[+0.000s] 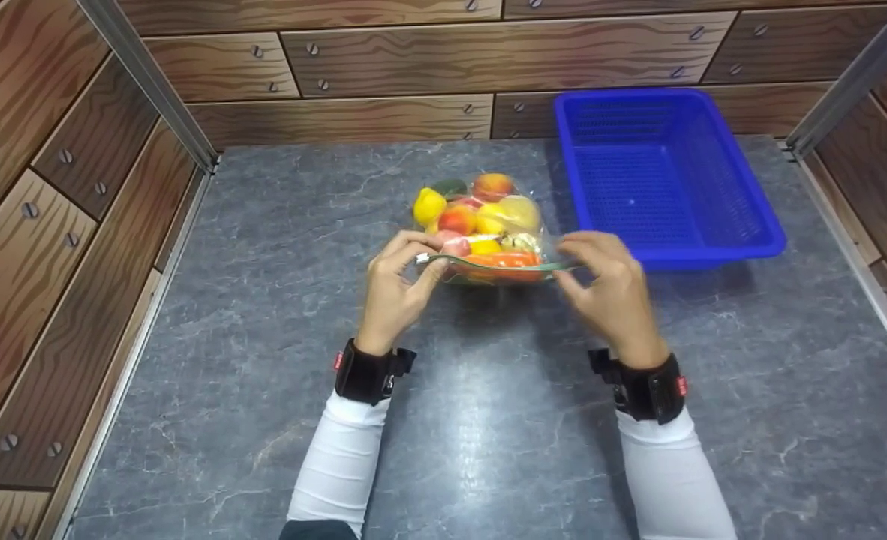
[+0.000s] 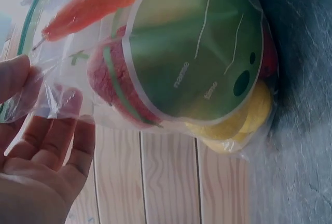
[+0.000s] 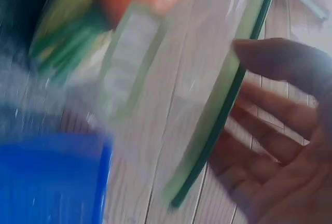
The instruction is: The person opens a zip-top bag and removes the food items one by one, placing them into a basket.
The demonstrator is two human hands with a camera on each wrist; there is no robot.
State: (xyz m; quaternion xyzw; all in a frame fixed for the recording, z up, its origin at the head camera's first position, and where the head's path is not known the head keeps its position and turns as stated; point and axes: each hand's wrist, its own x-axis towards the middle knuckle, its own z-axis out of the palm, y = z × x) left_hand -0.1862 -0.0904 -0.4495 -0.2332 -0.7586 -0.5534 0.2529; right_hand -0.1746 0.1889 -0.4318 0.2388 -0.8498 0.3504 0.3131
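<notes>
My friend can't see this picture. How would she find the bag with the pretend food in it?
Start at the grey marble-look table with the blue basket at the back right. Just left of that basket, the left hand and right hand pinch a clear bag by its green zip edge. It's the only see-through thing, stuffed with colourful fruit and a carrot.

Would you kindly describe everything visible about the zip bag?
The bag is clear thin plastic with a green zip strip along its near edge and a green printed label. It lies on the grey counter, left of the blue basket, stuffed with toy fruit and a carrot. The left hand and right hand pinch its zip ends.
</notes>
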